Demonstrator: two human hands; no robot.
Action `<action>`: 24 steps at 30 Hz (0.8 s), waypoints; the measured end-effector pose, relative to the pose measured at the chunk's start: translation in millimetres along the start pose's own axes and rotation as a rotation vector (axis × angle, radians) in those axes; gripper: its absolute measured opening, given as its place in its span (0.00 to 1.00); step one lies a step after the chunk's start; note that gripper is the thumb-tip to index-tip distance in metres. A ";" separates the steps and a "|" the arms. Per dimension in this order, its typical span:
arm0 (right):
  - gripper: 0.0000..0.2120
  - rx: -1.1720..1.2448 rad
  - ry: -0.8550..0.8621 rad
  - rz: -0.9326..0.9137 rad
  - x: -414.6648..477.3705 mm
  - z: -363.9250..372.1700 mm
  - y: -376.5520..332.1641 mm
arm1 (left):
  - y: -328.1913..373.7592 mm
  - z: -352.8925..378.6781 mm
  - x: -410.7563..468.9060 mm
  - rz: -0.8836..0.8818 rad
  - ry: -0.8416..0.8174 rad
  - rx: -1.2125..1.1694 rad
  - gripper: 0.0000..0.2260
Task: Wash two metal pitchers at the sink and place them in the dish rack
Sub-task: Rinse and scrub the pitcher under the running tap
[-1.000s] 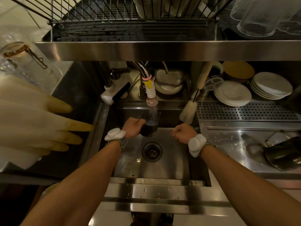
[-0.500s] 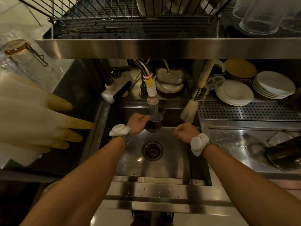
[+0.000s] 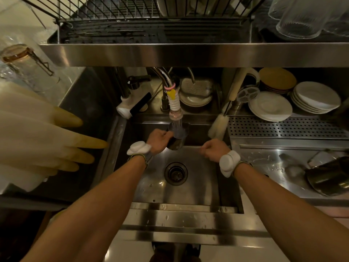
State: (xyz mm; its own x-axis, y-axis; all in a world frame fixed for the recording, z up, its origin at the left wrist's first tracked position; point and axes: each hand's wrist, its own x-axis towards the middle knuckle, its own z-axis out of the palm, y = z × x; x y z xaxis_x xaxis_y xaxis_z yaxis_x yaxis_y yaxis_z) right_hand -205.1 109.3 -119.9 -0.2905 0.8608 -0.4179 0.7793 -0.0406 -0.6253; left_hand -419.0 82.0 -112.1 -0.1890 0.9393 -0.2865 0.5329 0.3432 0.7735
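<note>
The left hand (image 3: 160, 141) grips a pitcher (image 3: 174, 143) under the running tap (image 3: 175, 108) over the sink (image 3: 200, 186). The right hand (image 3: 214, 149) is clenched beside it, empty.

We see pale, milky gloves (image 3: 47, 140) with yellow fingertips, a white ribbed tap hose (image 3: 174, 105) carrying a yellow clip (image 3: 171, 94) and a pink ring (image 3: 169, 87), and white bands (image 3: 138, 147) on both wrists. The sink (image 3: 198, 186) is silver-grey steel, and the drain board (image 3: 283, 127) beside it shows a regular pattern of round holes. The pitcher (image 3: 175, 143) looks dark grey. White plates (image 3: 270, 107) stand by a mustard-brown stack (image 3: 277, 80).
</note>
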 end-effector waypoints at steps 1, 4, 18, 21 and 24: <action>0.08 -0.002 -0.008 0.005 -1.0 -0.4 -0.4 | 3.7 0.0 -1.6 0.007 -0.015 0.038 0.20; 0.09 -0.033 -0.028 0.000 -2.5 -2.8 -6.0 | 10.3 -7.3 -8.2 0.024 -0.074 0.257 0.22; 0.11 -0.076 0.008 -0.114 -28.2 -35.6 -52.1 | 64.9 -46.4 -41.9 0.132 0.073 0.995 0.19; 0.11 -0.081 0.015 -0.115 -28.6 -37.5 -54.2 | 69.5 -48.9 -44.5 0.139 0.091 1.047 0.19; 0.11 -0.088 0.017 -0.098 -27.3 -38.0 -55.8 | 70.4 -53.5 -45.7 0.165 0.112 1.065 0.18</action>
State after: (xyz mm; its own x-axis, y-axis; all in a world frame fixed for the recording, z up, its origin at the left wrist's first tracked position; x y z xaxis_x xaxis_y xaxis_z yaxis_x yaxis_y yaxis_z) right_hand -219.5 107.4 -48.6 -0.3592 0.8668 -0.3460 0.7936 0.0885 -0.6020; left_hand -416.9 63.5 -14.3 -0.0950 0.9870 -0.1294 0.9910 0.0814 -0.1060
